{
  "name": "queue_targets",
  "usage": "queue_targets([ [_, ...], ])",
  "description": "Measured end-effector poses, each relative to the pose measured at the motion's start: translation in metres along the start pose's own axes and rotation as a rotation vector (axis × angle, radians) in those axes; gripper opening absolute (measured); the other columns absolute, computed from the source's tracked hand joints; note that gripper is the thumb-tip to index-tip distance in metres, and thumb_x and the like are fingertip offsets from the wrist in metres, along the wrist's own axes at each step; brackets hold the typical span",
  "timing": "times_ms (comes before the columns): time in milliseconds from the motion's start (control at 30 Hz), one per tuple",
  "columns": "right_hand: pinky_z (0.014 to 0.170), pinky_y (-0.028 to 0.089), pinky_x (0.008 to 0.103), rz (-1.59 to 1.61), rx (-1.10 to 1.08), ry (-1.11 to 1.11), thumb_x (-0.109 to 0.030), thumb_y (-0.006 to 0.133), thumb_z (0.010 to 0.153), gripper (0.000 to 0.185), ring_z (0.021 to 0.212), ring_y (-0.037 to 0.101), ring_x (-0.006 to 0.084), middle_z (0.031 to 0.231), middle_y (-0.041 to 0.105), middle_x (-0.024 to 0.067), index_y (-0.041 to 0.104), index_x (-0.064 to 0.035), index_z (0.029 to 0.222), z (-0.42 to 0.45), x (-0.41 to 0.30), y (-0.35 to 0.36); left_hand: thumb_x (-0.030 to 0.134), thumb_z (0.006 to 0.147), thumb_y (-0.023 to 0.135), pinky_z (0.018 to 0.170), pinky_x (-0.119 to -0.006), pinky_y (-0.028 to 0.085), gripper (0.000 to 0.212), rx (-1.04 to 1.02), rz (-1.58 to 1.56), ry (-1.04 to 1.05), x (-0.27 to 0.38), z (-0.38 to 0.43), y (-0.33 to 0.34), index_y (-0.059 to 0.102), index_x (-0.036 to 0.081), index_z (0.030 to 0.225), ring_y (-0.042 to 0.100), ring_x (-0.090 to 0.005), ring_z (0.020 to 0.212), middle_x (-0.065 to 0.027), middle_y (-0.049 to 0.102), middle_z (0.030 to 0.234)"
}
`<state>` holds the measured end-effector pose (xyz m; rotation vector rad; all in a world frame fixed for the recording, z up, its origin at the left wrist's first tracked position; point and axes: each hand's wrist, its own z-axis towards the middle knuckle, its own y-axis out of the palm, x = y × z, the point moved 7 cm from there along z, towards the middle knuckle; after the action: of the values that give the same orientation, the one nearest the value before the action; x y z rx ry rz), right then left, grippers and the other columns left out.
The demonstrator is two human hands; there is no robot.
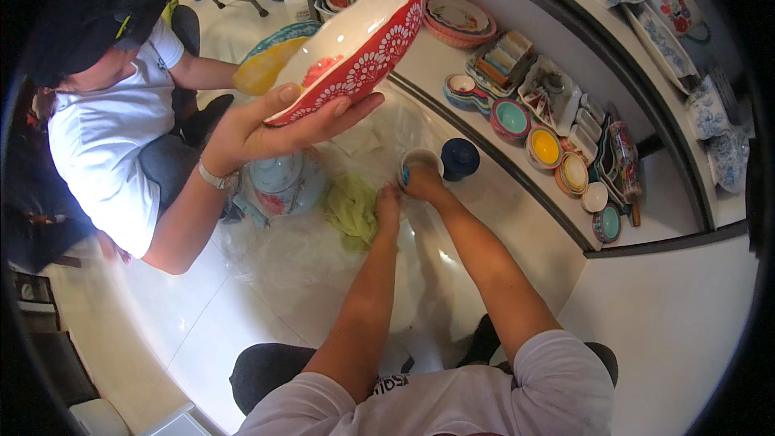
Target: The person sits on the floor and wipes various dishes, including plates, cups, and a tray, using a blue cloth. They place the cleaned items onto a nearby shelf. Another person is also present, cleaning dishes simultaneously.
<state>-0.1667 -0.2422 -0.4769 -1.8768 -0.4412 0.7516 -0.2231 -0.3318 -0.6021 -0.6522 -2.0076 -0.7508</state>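
My right hand (424, 183) reaches into the mouth of a white canister (422, 157) on the floor; its fingers are largely hidden inside. A bit of blue material (406, 176) shows by those fingers. My left hand (389, 201) is low at the canister's near left side, between it and a crumpled green cloth (352, 212); whether it grips anything is unclear. Just right of the canister stands a dark blue round lid or jar (460, 159). A light blue floral teapot (280, 181) sits left of the cloth.
A co-worker's hand (284, 124) holds a red patterned bowl (363, 66) high in front of me. Their other arm reaches a yellow dish (269, 65). Clear plastic sheeting (266, 263) covers some floor. Right, a dark-edged shelf (514, 184) carries bowls (544, 146) and a rolling pin (623, 160).
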Motion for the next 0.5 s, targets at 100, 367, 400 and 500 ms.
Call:
queue_targets([
  [100,0.071,0.046,0.0368,0.196,-0.008,0.05,-0.031,0.062,0.068,0.041,0.081,0.059,0.0307,0.092,0.059,0.0202,0.059,0.0015,0.093,-0.034,-0.003,-0.033,0.047,0.087,0.036,0.076,-0.03,0.04,0.05,-0.063,-0.25,-0.1,0.027,-0.033,0.02,0.047,0.005,0.113,0.053,-0.0183,0.085,-0.0052,0.056,0.098],
  [367,0.074,0.045,0.035,0.493,0.246,-0.408,-0.017,0.053,0.072,0.049,0.09,0.056,0.0285,0.108,0.052,0.0217,0.044,-0.001,0.117,-0.09,-0.025,-0.084,0.05,0.08,0.045,0.085,-0.036,0.043,0.054,-0.634,-0.652,-0.312,0.118,-0.085,0.062,0.047,0.011,0.116,0.055,-0.0199,0.095,-0.0061,0.056,0.108],
  [400,0.076,0.045,0.0351,0.314,0.197,-0.376,-0.018,0.053,0.072,0.048,0.091,0.056,0.0292,0.109,0.051,0.0208,0.045,-0.0016,0.116,-0.089,-0.025,-0.083,0.049,0.08,0.047,0.084,-0.036,0.043,0.053,-0.573,-0.575,-0.3,0.123,-0.084,0.065,0.048,0.01,0.116,0.055,-0.0202,0.095,-0.0061,0.056,0.108],
  [500,0.078,0.045,0.0361,-0.098,0.173,-0.391,-0.017,0.051,0.073,0.043,0.09,0.056,0.0304,0.11,0.052,0.0177,0.048,-0.0027,0.113,-0.091,-0.022,-0.095,0.045,0.078,0.051,0.083,-0.036,0.045,0.052,-0.474,-0.413,-0.238,0.138,-0.082,0.081,0.049,0.008,0.115,0.055,-0.0209,0.096,-0.0065,0.056,0.109],
])
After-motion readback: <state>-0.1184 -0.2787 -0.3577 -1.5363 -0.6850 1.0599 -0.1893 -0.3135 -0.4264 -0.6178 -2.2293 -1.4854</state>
